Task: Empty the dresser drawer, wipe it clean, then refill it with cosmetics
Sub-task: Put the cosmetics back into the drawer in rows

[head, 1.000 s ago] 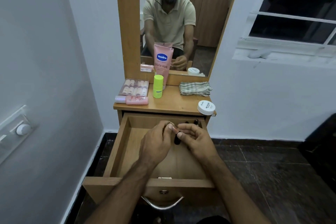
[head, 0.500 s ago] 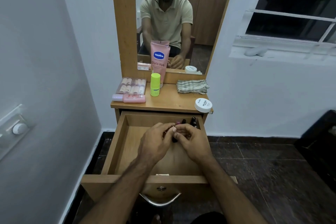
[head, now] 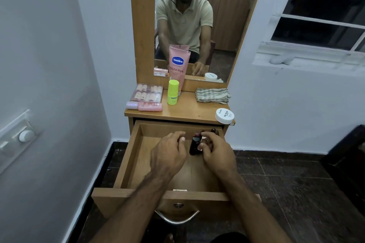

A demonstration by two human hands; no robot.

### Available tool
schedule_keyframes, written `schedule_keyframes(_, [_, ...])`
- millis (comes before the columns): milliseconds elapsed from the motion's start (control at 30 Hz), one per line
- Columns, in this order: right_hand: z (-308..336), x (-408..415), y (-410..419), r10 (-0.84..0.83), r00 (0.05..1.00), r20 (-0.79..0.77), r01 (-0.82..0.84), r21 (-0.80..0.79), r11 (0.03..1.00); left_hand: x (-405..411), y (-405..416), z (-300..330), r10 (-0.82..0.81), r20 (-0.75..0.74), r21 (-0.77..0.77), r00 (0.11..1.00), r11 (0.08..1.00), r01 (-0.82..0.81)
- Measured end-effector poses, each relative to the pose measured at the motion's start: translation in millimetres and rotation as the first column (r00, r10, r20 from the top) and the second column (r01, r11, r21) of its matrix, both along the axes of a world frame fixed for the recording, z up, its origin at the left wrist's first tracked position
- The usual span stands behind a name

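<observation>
The wooden drawer (head: 128, 156) is pulled out below the dresser top, and both my hands are inside it. My right hand (head: 217, 154) grips a dark lipstick tube (head: 194, 145) with a pinkish top, held upright near the drawer's back right. My left hand (head: 169, 154) is just left of the tube, loosely curled, apart from it, with nothing seen in it. Another small dark bottle (head: 213, 131) stands in the back right corner. The drawer floor beneath my hands is hidden.
On the dresser top stand a pink Vaseline tube (head: 178, 65), a green bottle (head: 173, 92), a box of small bottles (head: 147, 92), a lying pink bottle (head: 148, 106), a folded checked cloth (head: 212, 95) and a white jar (head: 224, 116) at the right edge. Walls close in on both sides.
My hands were pinched together on the dark tube; now the left hand has let go and drawn left, while the right hand keeps the tube.
</observation>
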State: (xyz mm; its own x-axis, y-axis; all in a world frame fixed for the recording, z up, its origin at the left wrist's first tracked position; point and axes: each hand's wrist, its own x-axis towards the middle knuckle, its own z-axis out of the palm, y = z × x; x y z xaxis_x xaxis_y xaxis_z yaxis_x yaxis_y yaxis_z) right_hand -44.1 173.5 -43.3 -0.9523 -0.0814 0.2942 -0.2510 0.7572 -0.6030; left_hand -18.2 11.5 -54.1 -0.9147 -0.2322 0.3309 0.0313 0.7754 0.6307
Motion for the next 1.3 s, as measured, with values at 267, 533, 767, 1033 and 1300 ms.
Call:
schedule_keyframes(267, [-0.8, -7.7, -3.1, -0.022, 1.0, 0.005, 0.019, 0.339, 0.941, -0.4, 0.9, -1.8, 0.004, 0.005, 0.007, 1.0, 1.0, -0.004])
schedule_keyframes(533, [-4.0, -8.6, -4.7, -0.045, 0.999, 0.027, 0.03, 0.393, 0.919, -0.9, 1.5, -3.0, 0.009, 0.016, -0.005, 1.0, 1.0, -0.009])
schedule_keyframes(767, [-6.1, -9.1, -5.6, -0.07, 0.996, 0.048, 0.049, 0.344, 0.938, -0.8, 2.3, -2.7, 0.012, 0.028, 0.004, 1.0, 1.0, -0.012])
schedule_keyframes(1033, [-13.8, -13.3, -3.9, -0.084, 0.994, 0.074, 0.056, 0.327, 0.943, -0.8, 2.7, -1.1, 0.015, 0.045, -0.005, 0.999, 1.0, -0.014])
schedule_keyframes(1300, [-17.0, -15.2, -3.1, -0.082, 0.993, 0.081, 0.054, 0.299, 0.953, -0.4, 3.0, 0.8, 0.013, 0.06, -0.01, 0.998, 1.0, -0.012])
